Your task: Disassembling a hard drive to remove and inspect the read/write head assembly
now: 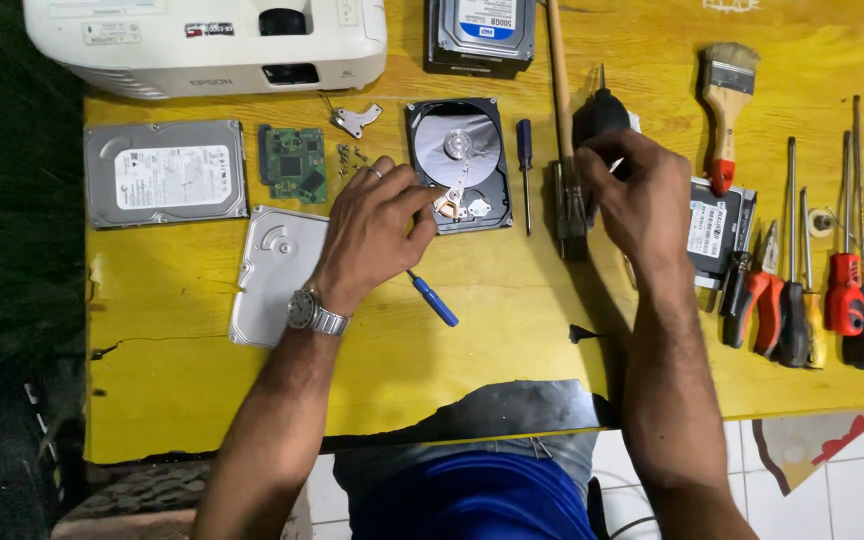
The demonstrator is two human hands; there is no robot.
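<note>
Mirror-bright platter is exposed: the opened hard drive sits at 12 o'clock on the yellow table, lid off. From my feed the left hand rests at the drive's 8 o'clock corner, fingers curled onto the frame by the actuator arm; I can't tell if it pinches anything. The right hand is closed around a black blower bulb at the drive's 3 o'clock, nozzle up.

Risks as I judge them:
- A left fingertip sliding onto the platter or heads would smudge or bend them.
- Loose screws at 9 o'clock, beside the green circuit board, could scatter under a sleeve or an air puff.
- The blue-handled screwdriver under the left wrist could roll off the near edge.
- The drive lid lies at 7 o'clock, overhanging nothing.
</note>
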